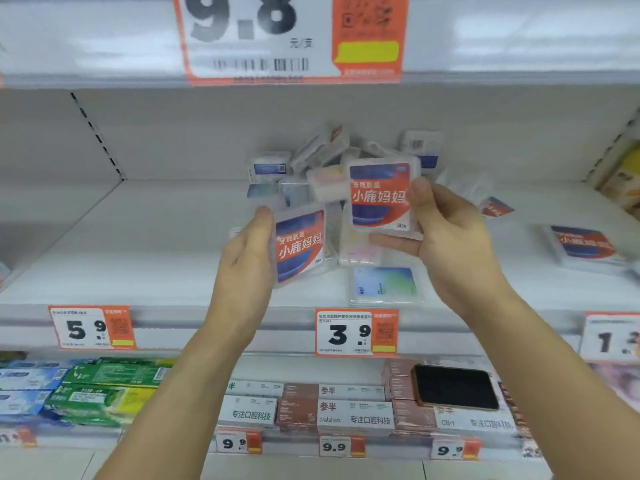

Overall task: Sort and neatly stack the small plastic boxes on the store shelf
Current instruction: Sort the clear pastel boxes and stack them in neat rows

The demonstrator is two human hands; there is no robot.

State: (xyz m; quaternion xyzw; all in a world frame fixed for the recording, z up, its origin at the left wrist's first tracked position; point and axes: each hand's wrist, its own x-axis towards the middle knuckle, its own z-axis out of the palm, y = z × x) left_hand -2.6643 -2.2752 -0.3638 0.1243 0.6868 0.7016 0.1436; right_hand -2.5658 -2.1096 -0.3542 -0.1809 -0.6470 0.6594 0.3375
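Two matching red-and-blue plastic boxes sit mid-frame above the shelf [145,244]: the left box [300,244] is pinched at its edge by the left hand [247,251], and the right box [381,197] is clamped between thumb and fingers of the right hand [450,237]. Both look light, rigid and slick, best held by opposite edges. Behind them, a jumbled pile [329,157] of clear boxes is blurred, its count unreadable. A pale blue box [384,285] lies flat near the shelf's front lip. At right, another red-and-blue box [585,245] is smeared by motion. A dark phone [455,388] rests lower right.
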